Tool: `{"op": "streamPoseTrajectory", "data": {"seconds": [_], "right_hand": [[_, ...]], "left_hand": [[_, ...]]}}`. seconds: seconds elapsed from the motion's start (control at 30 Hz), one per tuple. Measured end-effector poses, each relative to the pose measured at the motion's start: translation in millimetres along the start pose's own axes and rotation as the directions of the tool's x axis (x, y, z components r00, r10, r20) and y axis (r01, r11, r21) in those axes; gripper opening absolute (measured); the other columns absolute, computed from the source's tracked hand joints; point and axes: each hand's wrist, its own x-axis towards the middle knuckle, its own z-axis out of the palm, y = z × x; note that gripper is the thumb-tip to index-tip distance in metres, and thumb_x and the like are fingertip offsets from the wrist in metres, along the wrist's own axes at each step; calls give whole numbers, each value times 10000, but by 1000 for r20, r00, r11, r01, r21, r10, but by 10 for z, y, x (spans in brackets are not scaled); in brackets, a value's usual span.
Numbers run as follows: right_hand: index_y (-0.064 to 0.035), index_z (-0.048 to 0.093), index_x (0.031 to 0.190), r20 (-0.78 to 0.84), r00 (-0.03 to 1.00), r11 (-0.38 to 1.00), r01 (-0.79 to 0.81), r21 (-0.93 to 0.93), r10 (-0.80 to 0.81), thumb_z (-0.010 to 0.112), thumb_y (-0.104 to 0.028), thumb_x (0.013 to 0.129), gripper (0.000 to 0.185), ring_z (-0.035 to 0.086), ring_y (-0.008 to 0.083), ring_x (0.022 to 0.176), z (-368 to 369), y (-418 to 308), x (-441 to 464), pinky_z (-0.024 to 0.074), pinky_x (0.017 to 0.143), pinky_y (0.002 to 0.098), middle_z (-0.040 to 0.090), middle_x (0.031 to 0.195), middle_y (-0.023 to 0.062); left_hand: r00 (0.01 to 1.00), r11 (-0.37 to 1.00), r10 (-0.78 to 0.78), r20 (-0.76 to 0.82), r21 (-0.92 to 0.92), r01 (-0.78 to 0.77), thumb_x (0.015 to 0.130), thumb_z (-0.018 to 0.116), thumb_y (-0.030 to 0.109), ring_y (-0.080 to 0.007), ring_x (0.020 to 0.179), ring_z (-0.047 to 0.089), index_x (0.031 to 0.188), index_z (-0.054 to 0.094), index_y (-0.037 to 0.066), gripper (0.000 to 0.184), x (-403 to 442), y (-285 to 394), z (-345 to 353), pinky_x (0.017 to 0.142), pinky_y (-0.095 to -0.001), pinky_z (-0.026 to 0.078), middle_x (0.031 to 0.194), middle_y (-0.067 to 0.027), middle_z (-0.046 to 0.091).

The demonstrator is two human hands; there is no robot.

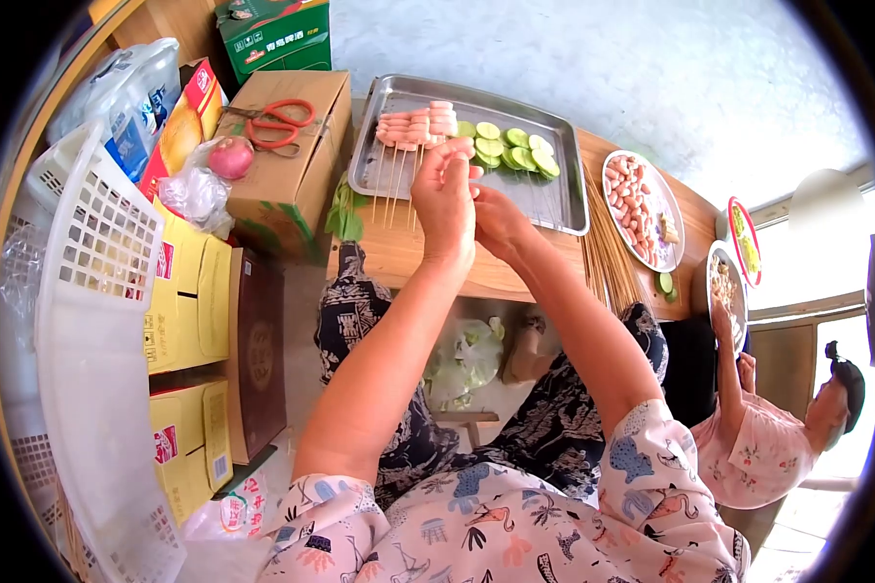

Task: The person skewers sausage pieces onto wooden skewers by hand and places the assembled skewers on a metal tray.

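My left hand is raised over the near side of a metal tray, its fingers bent together. Close beside it, my right hand has its fingers pinched near the left fingertips. What either hand holds is hidden by the fingers. In the tray, skewered pink sausage pieces lie at the left, their thin sticks pointing towards me. Several round green slices, like cucumber or squash, lie to the right of them.
Bare skewers lie right of the tray, beside a white plate of sausage pieces. A cardboard box at the left carries red-handled scissors and an onion. Another person sits at the right with a bowl.
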Motion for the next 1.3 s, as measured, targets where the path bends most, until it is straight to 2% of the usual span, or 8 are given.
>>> {"op": "streamPoseTrajectory", "data": {"seconds": [0.5, 0.7, 0.8, 0.9, 0.97, 1.0, 1.17, 1.3], "right_hand": [[19, 331, 1292, 215, 969, 951, 54, 304, -124, 377, -270, 978, 429, 324, 230, 1218, 94, 369, 975, 306, 963, 324, 307, 1331, 186], [34, 186, 1419, 597, 801, 967, -109, 232, -53, 279, -380, 1011, 589, 141, 267, 1420, 18, 339, 975, 205, 1105, 351, 98, 1525, 228], [1, 317, 1363, 469, 883, 977, -83, 195, -18, 402, -324, 988, 503, 331, 265, 1334, 31, 292, 726, 324, 1033, 320, 321, 1436, 211], [-49, 483, 1161, 123, 988, 987, 108, -119, -93, 520, -211, 918, 294, 489, 163, 960, 7, 129, 370, 397, 774, 271, 501, 1079, 92], [-82, 594, 1026, -100, 974, 923, 158, -351, -205, 599, -135, 871, 163, 595, 95, 710, -62, -43, 135, 446, 601, 237, 622, 841, 13], [-76, 602, 1014, -177, 984, 982, -9, -188, -25, 606, -162, 878, 162, 606, 92, 681, -137, -173, 13, 441, 568, 223, 615, 801, 5], [-82, 578, 862, -352, 928, 970, 39, -240, -124, 617, -195, 889, 123, 568, 94, 553, -785, -463, -674, 397, 481, 204, 573, 679, -7], [-73, 572, 850, -470, 858, 951, 65, -301, -207, 596, -210, 910, 152, 541, 95, 503, -1356, -506, -1249, 395, 463, 216, 545, 611, -9]], "left_hand": [[1000, 1000, 15, 20, 27, -16, 921, 474, 104, -73, 642, 562, 1037, 605, 27, 192, 109, 153, 64, 516, -183, 424, 901, -49, 624], [1000, 1000, -8, 29, -1, 8, 934, 467, 108, -76, 653, 564, 1038, 598, 26, 186, 91, 159, 91, 518, -179, 422, 892, -53, 613], [999, 999, -18, 37, -47, 19, 928, 475, 98, -79, 623, 559, 1034, 597, 20, 179, 95, 150, 82, 512, -182, 421, 875, -56, 610], [999, 998, -23, 47, -56, 25, 939, 486, 101, -102, 603, 570, 1067, 604, 4, 199, 99, 119, 64, 515, -204, 439, 887, -74, 632], [998, 996, -41, 52, -83, 45, 929, 484, 91, -94, 573, 552, 1047, 599, 3, 186, 90, 127, 75, 497, -200, 424, 858, -69, 617], [997, 992, -59, 51, -109, 65, 919, 483, 81, -85, 544, 533, 1027, 593, 3, 173, 83, 131, 78, 479, -196, 409, 829, -65, 602], [991, 987, -94, 93, -121, 104, 932, 466, 92, -84, 456, 440, 1014, 577, -21, 178, 108, 37, 43, 400, -221, 333, 583, -19, 502], [981, 971, -117, 151, -190, 145, 950, 517, 166, -75, 429, 404, 1005, 615, 22, 183, 95, -25, 35, 368, -216, 306, 581, 8, 474]]}}
